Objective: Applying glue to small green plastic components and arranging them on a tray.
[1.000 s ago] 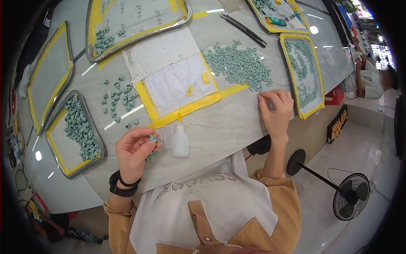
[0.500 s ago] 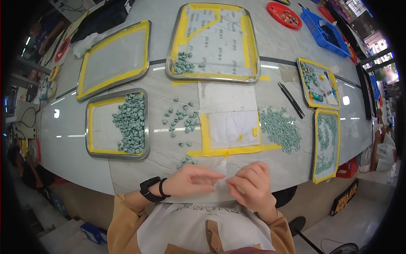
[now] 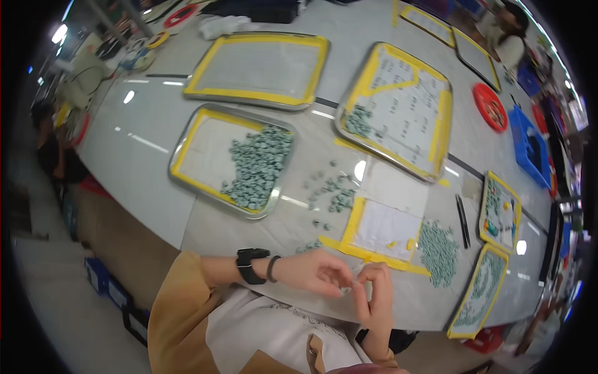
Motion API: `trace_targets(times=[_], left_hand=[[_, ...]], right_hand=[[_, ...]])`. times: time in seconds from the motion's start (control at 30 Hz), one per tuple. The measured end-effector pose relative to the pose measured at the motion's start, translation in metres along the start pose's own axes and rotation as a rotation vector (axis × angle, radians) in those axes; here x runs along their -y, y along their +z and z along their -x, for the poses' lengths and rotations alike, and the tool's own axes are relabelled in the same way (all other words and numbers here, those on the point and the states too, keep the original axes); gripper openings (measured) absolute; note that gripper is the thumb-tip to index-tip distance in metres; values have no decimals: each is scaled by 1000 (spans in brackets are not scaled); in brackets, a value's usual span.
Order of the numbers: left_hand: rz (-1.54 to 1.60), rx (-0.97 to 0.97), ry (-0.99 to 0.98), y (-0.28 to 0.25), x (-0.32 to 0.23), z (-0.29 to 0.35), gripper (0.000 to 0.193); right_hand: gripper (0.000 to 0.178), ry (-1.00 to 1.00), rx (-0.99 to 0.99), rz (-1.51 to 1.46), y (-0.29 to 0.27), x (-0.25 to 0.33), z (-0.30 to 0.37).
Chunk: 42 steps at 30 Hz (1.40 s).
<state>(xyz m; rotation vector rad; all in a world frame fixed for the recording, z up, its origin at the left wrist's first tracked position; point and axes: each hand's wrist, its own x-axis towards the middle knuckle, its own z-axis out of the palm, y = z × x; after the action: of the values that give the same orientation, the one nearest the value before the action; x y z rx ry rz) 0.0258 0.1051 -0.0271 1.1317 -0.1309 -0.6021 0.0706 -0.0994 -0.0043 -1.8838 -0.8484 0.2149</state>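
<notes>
fiddly fingertip work by the near edge of the tabletop [image 3: 146,181]

ok, left to right: a lined metal tray [image 3: 208,149] sits back from that edge, with chunky green pieces [image 3: 258,168] heaped along its right side. some loose green pieces [image 3: 341,198] lie on the tabletop right of it. next is the left hand [image 3: 314,272], fingers curled, tips drawn in, then the right hand [image 3: 377,296], fingers bent, tips just beside the left's. can't tell what they're pinching, too small and blurred. beyond them there's a white sheet [image 3: 386,227] with yellow tape, then a pile of smaller green bits [image 3: 439,252].

imo it's the close handling step; next move calls for a light, steady pinch.
</notes>
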Motion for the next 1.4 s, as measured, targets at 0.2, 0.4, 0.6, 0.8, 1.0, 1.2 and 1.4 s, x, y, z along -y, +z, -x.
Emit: trace_targets(times=[0.2, 0.4, 0.6, 0.8, 1.0, 1.2, 1.4], left_hand=[[209, -111, 139, 6, 2, -4, 26], [104, -224, 253, 4, -2, 1, 28], [12, -342, 321, -4, -1, 2, 30], [99, -311, 285, -5, 3, -6, 30], [30, -309, 307, -1, 4, -6, 29], [-58, -365, 321, 2, 2, -3, 26], [-221, -415, 364, -1, 6, -3, 24]], right_hand=[[9, 81, -174, -203, 18, 11, 4], [7, 257, -219, -459, 31, 13, -5], [6, 279, -145, -571, 31, -2, -20], [7, 328, -127, -629, 27, -8, -13], [7, 322, -133, -628, 27, -9, -10], [7, 291, -144, -553, 30, -12, -10], [12, 152, -306, -201, 36, -7, -15]])
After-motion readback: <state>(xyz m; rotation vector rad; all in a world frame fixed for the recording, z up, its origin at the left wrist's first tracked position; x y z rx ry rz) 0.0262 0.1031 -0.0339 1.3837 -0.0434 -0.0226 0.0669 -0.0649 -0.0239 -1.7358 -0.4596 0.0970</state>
